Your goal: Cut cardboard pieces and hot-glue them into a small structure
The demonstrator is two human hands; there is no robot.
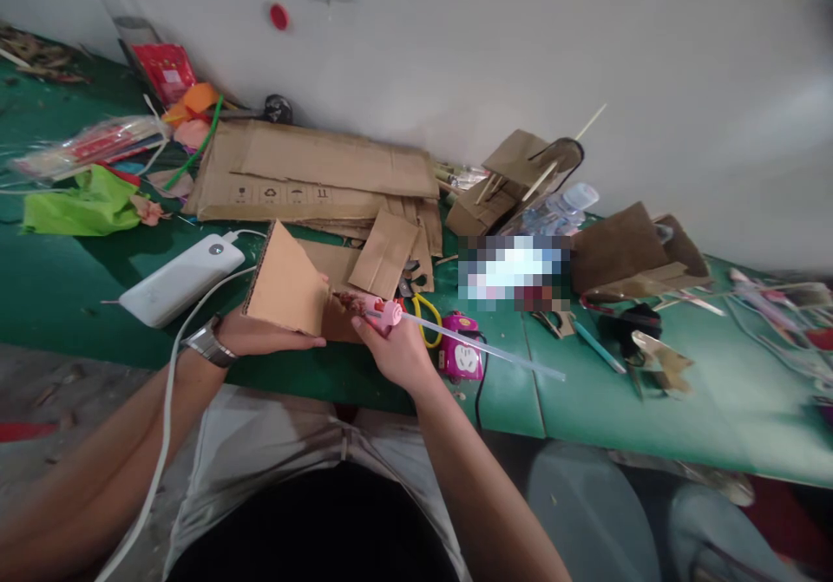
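Observation:
My left hand (270, 335) grips a bent cardboard piece (286, 287) from below, its fingers partly hidden behind the panel. One panel stands upright and faces me. In my right hand (404, 356) is a pink hot glue gun (391, 312), its brown-stained nozzle end pointing left at the cardboard. A long clear glue stick (485, 350) sticks out of the gun's back toward the right. Just beyond my right hand lie scissors with yellow handles (426, 320) and a small magenta device (462, 349) with a white cartoon face.
A white power bank (186, 278) with a cable lies to the left. Flattened cardboard (312, 166) is stacked at the back. Cardboard constructions (625, 252) and a plastic bottle (566, 209) stand at the right. A green bag (81, 205) rests far left on the green table (586, 408).

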